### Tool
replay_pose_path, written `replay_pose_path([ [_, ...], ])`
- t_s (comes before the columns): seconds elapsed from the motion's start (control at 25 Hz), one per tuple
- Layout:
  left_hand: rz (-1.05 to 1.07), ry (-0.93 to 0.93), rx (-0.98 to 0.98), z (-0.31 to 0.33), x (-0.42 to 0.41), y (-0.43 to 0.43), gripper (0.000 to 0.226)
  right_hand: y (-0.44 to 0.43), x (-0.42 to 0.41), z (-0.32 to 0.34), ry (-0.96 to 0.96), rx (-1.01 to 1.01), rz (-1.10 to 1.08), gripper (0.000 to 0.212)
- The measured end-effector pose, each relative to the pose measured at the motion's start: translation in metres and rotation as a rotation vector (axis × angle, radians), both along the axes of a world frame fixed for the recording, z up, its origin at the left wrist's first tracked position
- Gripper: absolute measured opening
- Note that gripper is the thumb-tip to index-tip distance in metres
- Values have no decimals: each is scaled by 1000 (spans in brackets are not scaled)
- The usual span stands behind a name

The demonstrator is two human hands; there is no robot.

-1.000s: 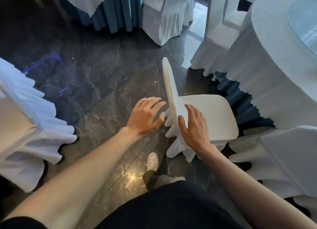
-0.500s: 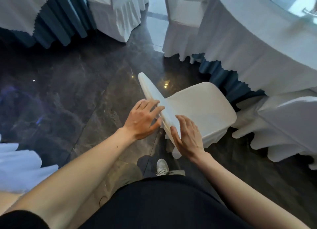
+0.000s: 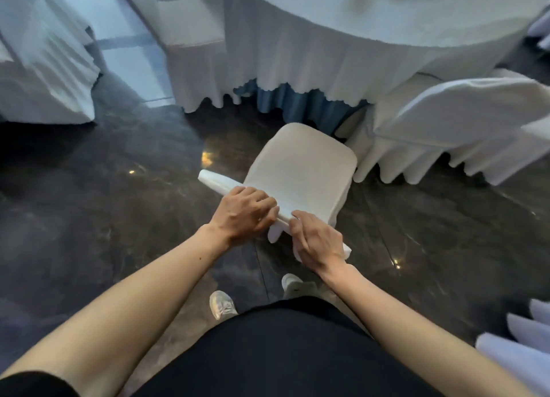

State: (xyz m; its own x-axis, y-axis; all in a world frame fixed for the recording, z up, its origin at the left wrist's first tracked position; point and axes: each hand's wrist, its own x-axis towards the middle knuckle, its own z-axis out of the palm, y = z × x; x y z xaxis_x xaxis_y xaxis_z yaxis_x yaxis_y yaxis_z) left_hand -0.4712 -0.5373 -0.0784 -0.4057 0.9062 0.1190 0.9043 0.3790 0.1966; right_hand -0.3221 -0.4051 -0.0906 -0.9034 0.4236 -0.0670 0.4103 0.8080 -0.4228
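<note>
A chair in a white fabric cover (image 3: pixel 300 170) stands on the dark floor just in front of me, its seat facing the round table. Its backrest top edge runs from left to lower right under my hands. My left hand (image 3: pixel 245 213) grips the top edge of the backrest with curled fingers. My right hand (image 3: pixel 317 239) holds the same edge a little to the right, fingers curled over the cover. The chair's legs are hidden by the cover's skirt.
A round table with a white cloth over a blue skirt (image 3: pixel 342 48) stands beyond the chair. Another covered chair (image 3: pixel 458 122) sits at the right, more covered chairs (image 3: pixel 44 63) at the left and back. My shoes (image 3: pixel 223 304) are on the dark polished floor (image 3: pixel 104 203).
The view has swung toward the round table and the chair now faces it. My hands went from resting flat on either side of the backrest to gripping its top edge.
</note>
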Motion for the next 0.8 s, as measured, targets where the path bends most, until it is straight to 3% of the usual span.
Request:
replay_pose_path([
  [0.32,-109,-66,53,-14,-31,0,43,-15,-16,-14,118,231,-308,52],
  [0.56,-144,-37,275,-32,-54,11,28,-9,-28,-27,304,379,-358,44],
  [0.8,-154,-49,349,-33,-120,76,32,51,-92,-34,341,414,-385,49],
])
